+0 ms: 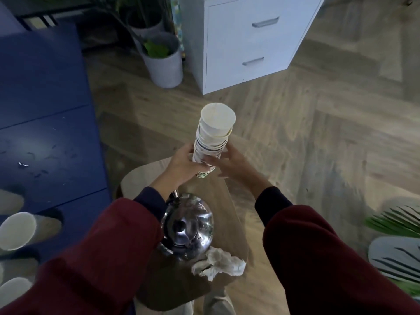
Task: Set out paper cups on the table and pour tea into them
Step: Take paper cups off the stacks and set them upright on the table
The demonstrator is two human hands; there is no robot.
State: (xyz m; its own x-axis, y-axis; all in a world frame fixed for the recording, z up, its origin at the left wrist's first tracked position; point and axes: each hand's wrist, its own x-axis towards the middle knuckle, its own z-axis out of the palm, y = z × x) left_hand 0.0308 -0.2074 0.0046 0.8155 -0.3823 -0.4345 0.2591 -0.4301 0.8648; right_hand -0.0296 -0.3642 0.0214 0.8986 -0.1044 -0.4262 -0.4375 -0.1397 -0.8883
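Note:
A tall stack of nested paper cups [213, 137] tilts away from me above a small wooden stool [218, 201]. My left hand [181, 165] grips the lower part of the stack, fingers curled round it. From the right, my right hand [231, 163] touches the same part, fingers against the lowest cups. A shiny steel teapot [187, 226] stands on the stool under my left wrist. Several single paper cups [17, 230] stand on the blue table [45, 137] at the far left.
A crumpled tissue [218, 266] lies on the stool beside the teapot. A white drawer cabinet [245, 42] and grey plant pots [163, 62] stand behind on the wooden floor. A palm plant [395, 221] is at the right edge.

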